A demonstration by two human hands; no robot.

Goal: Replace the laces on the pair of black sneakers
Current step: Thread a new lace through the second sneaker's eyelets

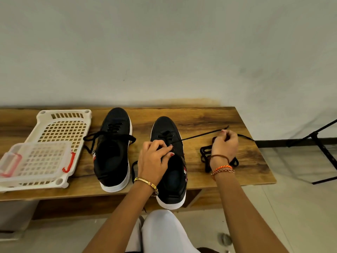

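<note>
We lace the right-hand black sneaker on the wooden bench.

At nine o'clock sits a white basket [62,128]; the left sneaker [113,152] lies beside it. Our left hand [153,161] pinches at the eyelets of the right sneaker [169,179], and at three o'clock our right hand [225,146] grasps the taut lace [198,136].

We saw bare wood along the table's [209,114] back edge and at its back right corner. A white basket [60,128] with a clear lidded box [34,161] filled the left end. Two black sneakers [113,152] stood mid-table with a narrow gap between them. A taut lace [200,135] crossed the right side, above a loose lace pile [205,154] near the right edge.
</note>
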